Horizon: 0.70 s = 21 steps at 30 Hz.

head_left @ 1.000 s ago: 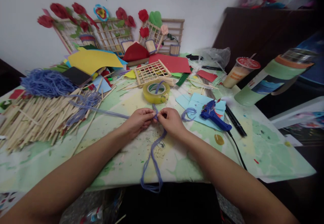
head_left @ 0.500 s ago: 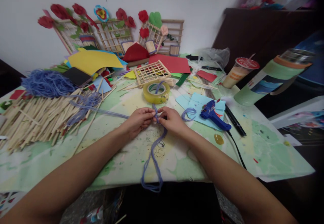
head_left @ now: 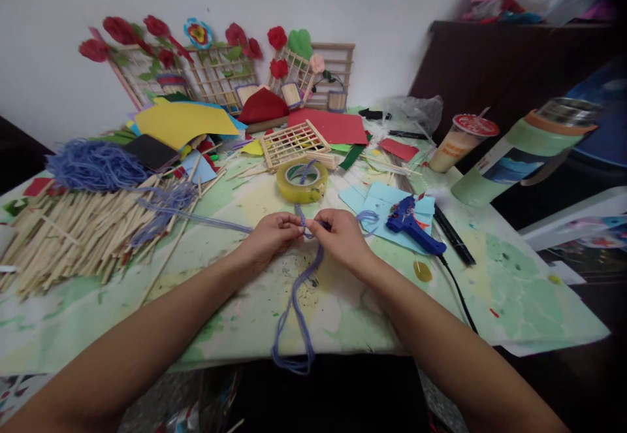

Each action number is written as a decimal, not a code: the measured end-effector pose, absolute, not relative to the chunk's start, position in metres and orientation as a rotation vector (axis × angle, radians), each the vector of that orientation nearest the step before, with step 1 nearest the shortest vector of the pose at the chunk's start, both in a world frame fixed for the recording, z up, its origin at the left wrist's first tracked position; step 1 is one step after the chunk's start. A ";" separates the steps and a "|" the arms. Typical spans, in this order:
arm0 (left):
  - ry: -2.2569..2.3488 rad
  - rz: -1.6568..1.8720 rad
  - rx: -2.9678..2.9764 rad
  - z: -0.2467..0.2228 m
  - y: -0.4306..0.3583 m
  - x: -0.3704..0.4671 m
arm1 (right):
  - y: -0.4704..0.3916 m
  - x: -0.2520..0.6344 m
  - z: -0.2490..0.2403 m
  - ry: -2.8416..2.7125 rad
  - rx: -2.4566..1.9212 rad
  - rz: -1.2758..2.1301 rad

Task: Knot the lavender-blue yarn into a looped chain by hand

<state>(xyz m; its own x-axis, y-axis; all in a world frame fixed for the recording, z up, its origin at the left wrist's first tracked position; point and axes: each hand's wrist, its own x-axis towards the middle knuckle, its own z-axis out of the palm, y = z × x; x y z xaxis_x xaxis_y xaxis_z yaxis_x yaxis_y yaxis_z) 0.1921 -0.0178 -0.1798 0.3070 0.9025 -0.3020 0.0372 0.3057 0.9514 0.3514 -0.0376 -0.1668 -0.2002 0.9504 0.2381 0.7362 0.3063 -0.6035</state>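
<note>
Between my hands, blue-purple yarn (head_left: 305, 275) is pinched in front of a roll of yellowish tape (head_left: 302, 189). My left hand (head_left: 271, 238) grips the strands between thumb and fingertips, and one length runs left to the stick pile. My right hand (head_left: 339, 237) pinches the same spot from the other side, fingers curled. A braided-looking piece of the yarn goes from the fingertips up into the tape roll's hole. Below, a long loop hangs over the table's front edge. Loose yarn ends lie just right of my right hand. The exact crossing of strands is hidden by my fingers.
Wooden sticks (head_left: 88, 237) and a heap of blue yarn (head_left: 95, 165) cover the left side. At right are a blue glue gun (head_left: 415, 225) with its cord, a black marker (head_left: 454, 236), a drink cup (head_left: 463, 142) and a green bottle (head_left: 519, 152). A small wooden lattice (head_left: 296, 144) lies behind the tape.
My right hand has turned and shifted slightly right, and the yarn ends beside it have moved a little. Both hands still pinch the yarn.
</note>
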 end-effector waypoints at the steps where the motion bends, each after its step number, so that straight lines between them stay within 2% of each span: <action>1: 1.101 0.793 1.095 -0.181 -0.018 0.193 | -0.041 0.350 -0.164 -2.063 -1.450 0.481; 7: 0.993 0.864 0.909 -0.179 -0.017 0.190 | -0.057 0.337 -0.164 -2.478 -1.359 0.280; 11: 0.845 0.869 0.816 -0.175 -0.015 0.188 | -0.055 0.335 -0.171 -2.510 -1.419 0.275; 16: 0.846 0.900 0.816 -0.174 -0.016 0.189 | -0.054 0.339 -0.169 -2.376 -1.422 0.400; 21: 0.822 0.881 0.800 -0.176 -0.013 0.188 | -0.040 0.343 -0.177 -1.862 -1.393 0.516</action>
<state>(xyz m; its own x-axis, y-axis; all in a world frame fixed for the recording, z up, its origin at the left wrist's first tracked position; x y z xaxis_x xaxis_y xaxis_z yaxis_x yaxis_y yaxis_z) 0.1877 -0.0127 -0.1765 0.3925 0.8795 -0.2691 -0.3292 0.4075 0.8518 0.3428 -0.0402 -0.1767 -0.1355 0.9377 0.3200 0.6396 0.3294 -0.6946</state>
